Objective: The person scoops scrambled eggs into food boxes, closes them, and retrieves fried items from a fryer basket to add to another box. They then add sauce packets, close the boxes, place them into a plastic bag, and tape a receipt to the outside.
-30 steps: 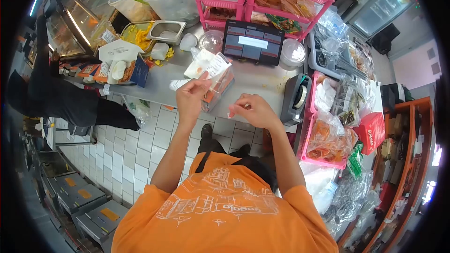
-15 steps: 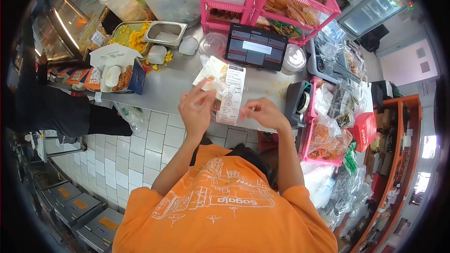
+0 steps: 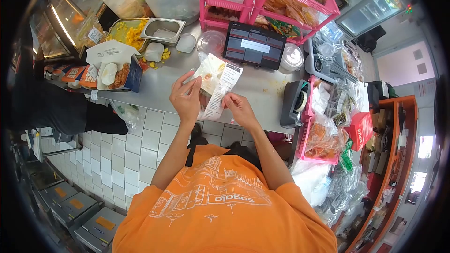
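Note:
A long printed receipt point(image 3: 220, 94) lies slanted over a clear plastic food packet point(image 3: 209, 71), which has a pale wrapper and yellowish bits inside. My right hand point(image 3: 239, 108) pinches the right edge of the receipt between thumb and fingers. On the other side, my left hand point(image 3: 185, 99) has its fingers bent together at the packet's left edge, seemingly gripping it. The receipt hides the packet's right part. Just beyond both stands a tablet point(image 3: 254, 46) with a pale pop-up box on its screen.
An open box point(image 3: 130, 72) of fried food and rice stands left on the steel counter point(image 3: 161, 84), near a metal tray point(image 3: 162, 32). Pink racks point(image 3: 225, 0) rise behind. A grey tape dispenser point(image 3: 294, 103) and pink basket point(image 3: 323, 145) sit right. A dark-clothed arm point(image 3: 101, 118) reaches in from the left.
My right hand has moved left and taken hold of the receipt's edge. The receipt now tilts more, its lower end swung left. My left hand has closed in on the packet.

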Motion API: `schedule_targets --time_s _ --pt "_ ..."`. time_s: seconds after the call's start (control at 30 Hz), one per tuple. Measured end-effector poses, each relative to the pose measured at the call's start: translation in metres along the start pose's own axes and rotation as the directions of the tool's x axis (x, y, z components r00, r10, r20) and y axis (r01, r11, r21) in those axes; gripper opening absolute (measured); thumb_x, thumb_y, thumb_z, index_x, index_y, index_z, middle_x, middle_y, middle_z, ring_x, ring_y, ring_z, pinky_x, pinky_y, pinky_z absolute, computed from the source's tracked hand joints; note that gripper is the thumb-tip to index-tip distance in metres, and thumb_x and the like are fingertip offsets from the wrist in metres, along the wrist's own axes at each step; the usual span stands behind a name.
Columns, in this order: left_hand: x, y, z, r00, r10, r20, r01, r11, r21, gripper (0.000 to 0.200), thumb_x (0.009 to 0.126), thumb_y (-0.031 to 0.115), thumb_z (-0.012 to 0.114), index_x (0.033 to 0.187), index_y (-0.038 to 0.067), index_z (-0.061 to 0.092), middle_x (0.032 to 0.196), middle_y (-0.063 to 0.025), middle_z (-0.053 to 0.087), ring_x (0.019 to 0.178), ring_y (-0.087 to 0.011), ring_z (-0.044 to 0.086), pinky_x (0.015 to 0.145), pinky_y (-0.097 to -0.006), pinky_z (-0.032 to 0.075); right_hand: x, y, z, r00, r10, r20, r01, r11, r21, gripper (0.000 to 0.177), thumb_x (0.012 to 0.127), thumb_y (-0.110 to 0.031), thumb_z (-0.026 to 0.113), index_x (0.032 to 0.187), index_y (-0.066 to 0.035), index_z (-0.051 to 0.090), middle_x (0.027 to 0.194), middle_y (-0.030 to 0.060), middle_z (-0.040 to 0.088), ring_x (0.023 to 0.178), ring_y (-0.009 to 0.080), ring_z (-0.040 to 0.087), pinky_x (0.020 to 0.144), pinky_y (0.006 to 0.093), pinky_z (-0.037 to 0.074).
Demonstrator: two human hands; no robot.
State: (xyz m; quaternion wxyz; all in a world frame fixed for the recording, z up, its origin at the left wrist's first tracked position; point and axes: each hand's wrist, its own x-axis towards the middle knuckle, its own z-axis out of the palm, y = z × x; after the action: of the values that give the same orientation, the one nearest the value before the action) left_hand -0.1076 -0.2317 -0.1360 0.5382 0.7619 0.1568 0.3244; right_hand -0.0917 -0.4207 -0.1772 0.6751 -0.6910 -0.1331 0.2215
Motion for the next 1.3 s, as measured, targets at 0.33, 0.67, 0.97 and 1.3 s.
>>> schedule_targets --time_s 0.33,0.67,0.97,1.3 --pt "0.001 -0.007 0.004 0.992 -0.068 0.104 0.074 0.996 -0.054 0.026 0.087 0.014 0.075 0.112 0.005 0.074 0.105 -0.0114 0.074 0.089 -0.0152 0.068 0.078 -0.0256 0.053 0.014 0.035 0.002 0.953 0.241 -0.186 -0.232 0.97 0.068 0.029 0.094 -0.025 0.066 0.078 -0.001 0.067 0.08 0.0072 0.069 0.071 0.0118 0.064 0.063 0.028 0.05" --pt "0.018 -0.055 -0.013 0.891 -0.275 0.361 0.39 0.871 -0.299 0.041 0.097 0.02 0.064 0.132 -0.002 0.061 0.111 -0.0089 0.071 0.098 -0.0111 0.063 0.088 -0.0261 0.048 -0.066 0.036 -0.034 0.887 0.114 -0.448 -0.127 0.992 0.001 0.018 0.095 -0.016 0.063 0.105 -0.001 0.059 0.084 0.004 0.062 0.066 0.0102 0.058 0.059 0.0263 0.048" --pt "0.063 -0.032 -0.037 0.715 -0.442 0.541 0.536 0.844 -0.019 0.055 0.103 0.046 0.044 0.132 0.001 0.058 0.127 -0.0121 0.065 0.115 -0.0223 0.061 0.1 -0.038 0.044 -0.134 0.04 -0.075 0.821 0.001 -0.571 -0.231 0.915 -0.331 0.039 0.103 -0.038 0.048 0.128 -0.008 0.053 0.115 0.0074 0.061 0.1 0.0212 0.062 0.088 0.0372 0.052" --pt "0.054 -0.171 -0.023 0.215 -0.393 0.894 0.778 0.622 0.086 0.051 0.102 0.033 0.037 0.146 0.007 0.042 0.143 -0.0097 0.051 0.131 -0.0264 0.051 0.107 -0.0429 0.043 -0.03 0.008 0.025 0.859 0.249 -0.446 -0.272 0.962 0.014 0.071 0.099 -0.066 0.023 0.159 -0.028 0.015 0.165 0.0158 0.006 0.15 0.0432 0.004 0.122 0.051 0.015"
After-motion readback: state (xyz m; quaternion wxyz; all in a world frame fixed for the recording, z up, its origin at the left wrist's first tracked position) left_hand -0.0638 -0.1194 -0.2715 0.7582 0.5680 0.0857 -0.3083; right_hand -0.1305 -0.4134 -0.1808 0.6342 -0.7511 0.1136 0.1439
